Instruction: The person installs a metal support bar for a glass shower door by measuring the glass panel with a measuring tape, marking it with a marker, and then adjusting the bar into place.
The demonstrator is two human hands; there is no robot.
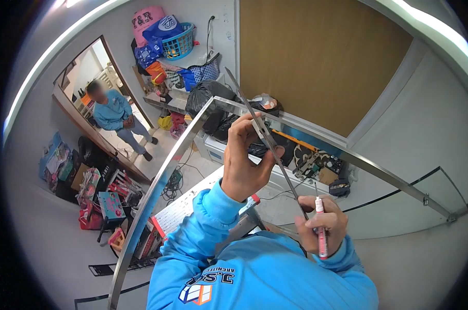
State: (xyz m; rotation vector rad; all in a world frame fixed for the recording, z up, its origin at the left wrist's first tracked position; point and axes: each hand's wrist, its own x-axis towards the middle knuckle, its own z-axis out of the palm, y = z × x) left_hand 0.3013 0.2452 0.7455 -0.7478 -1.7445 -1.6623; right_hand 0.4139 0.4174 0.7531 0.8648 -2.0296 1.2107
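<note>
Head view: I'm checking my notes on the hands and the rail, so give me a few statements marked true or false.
1. The right hand holds a marker. True.
2. The left hand is empty. False: it pinches a thin metal strip.
3. The rail runs straight, with no corner. False: it turns a corner near the left hand.
4. Another person stands in the doorway. True.
5. The basket is red. False: it is blue.
</note>
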